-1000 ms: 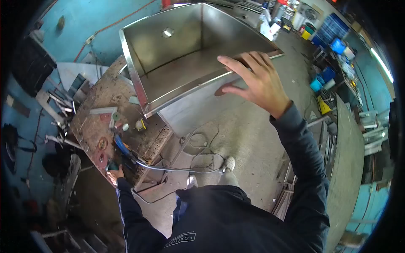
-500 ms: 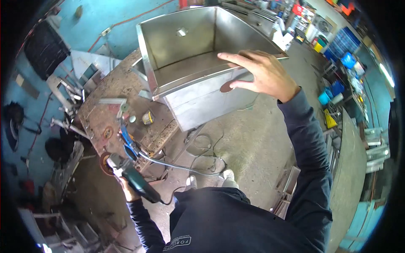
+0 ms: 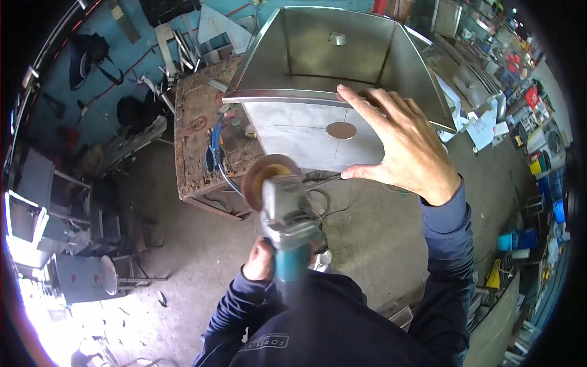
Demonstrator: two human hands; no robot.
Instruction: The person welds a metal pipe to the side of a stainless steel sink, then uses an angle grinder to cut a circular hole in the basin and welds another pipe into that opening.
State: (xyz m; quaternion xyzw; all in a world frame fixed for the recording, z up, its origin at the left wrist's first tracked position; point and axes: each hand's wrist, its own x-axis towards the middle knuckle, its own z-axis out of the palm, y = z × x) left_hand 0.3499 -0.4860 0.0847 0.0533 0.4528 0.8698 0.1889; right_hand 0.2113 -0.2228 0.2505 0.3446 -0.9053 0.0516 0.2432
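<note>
My left hand (image 3: 259, 260) is wrapped round the body of an angle grinder (image 3: 290, 226), held low in front of my chest with its brown disc (image 3: 269, 174) pointing away from me. A stainless steel sink box (image 3: 333, 49) rests on the bench, its open top facing up and its near side (image 3: 296, 137) turned to me. That side has a round hole (image 3: 341, 130) with thin lines crossing at it. Fingers spread, my right hand (image 3: 409, 144) overlaps the right part of the near side, with the index fingertip at the folded rim.
The worn wooden bench (image 3: 202, 144) carries a blue-handled tool (image 3: 215, 147) and its hose. A cord lies on the concrete floor (image 3: 361, 238). Sheet metal parts stand along the left wall, and shelves with bins (image 3: 513, 240) line the right.
The grinder has swung from the lower left to the middle, its disc now nearer the sink box. My view has turned, and my right hand stays spread by the near side.
</note>
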